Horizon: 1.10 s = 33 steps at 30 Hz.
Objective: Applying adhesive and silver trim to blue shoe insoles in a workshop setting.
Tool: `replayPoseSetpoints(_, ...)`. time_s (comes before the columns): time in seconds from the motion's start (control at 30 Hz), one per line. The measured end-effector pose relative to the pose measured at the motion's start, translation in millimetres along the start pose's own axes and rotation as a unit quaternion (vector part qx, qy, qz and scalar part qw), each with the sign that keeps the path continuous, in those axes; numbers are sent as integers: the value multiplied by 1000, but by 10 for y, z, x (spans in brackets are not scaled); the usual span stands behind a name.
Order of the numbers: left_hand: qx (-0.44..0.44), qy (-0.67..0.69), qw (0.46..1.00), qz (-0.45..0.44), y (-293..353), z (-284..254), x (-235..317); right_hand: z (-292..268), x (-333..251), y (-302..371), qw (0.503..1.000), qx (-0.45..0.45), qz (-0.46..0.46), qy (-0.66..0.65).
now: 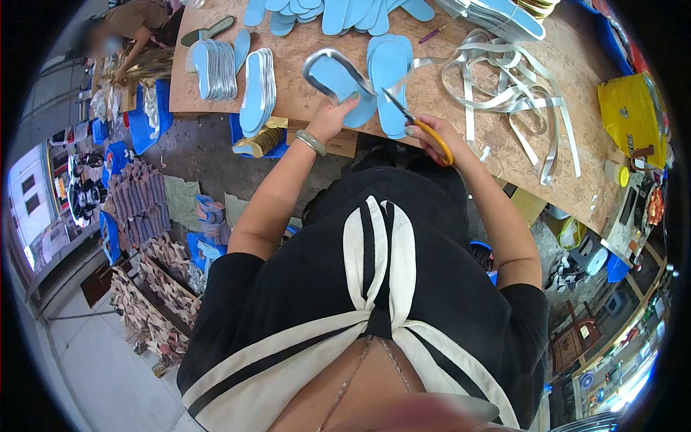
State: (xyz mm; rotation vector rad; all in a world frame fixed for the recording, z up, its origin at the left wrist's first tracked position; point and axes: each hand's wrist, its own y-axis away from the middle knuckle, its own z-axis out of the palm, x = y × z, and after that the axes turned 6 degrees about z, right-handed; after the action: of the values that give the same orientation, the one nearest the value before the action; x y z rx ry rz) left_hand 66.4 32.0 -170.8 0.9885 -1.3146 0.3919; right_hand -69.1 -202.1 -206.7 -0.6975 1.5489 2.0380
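My left hand (330, 119) pinches the heel end of a light blue insole (337, 73) over the table's front edge, thumb on top. Silver trim (327, 55) runs around part of its rim. In my right hand (435, 138) are scissors (440, 146) with yellow-orange handles, their dark blades pointing up-left near the insole's right side. Whether the blades are apart is hard to tell. A long silver ribbon (432, 62) reaches left from a loose tangle toward the blade tips. Just beneath the blades lies a stack of plain blue insoles (389, 61).
Silver-edged insole stacks (216, 72) stand left on the wooden table (302, 39). More blue insoles (345, 14) lie at the far edge, near a purple-handled tool (432, 33). A yellow bag (628, 115) sits at the right. Another person (137, 21) works at far left.
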Motion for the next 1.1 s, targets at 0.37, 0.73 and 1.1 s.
replayPoseSetpoints(0.37, -139, 378, 914, 37, 271, 221, 516, -705, 99, 198, 771, 374, -29, 515)
replayPoseSetpoints(0.73, -90, 398, 906, 113, 617, 588, 1138, 776, -1121, 780, 929, 216, -287, 95)
replayPoseSetpoints(1.1, -157, 144, 977, -12, 553, 242, 1321, 484, -1299, 731, 970, -4, -240, -35)
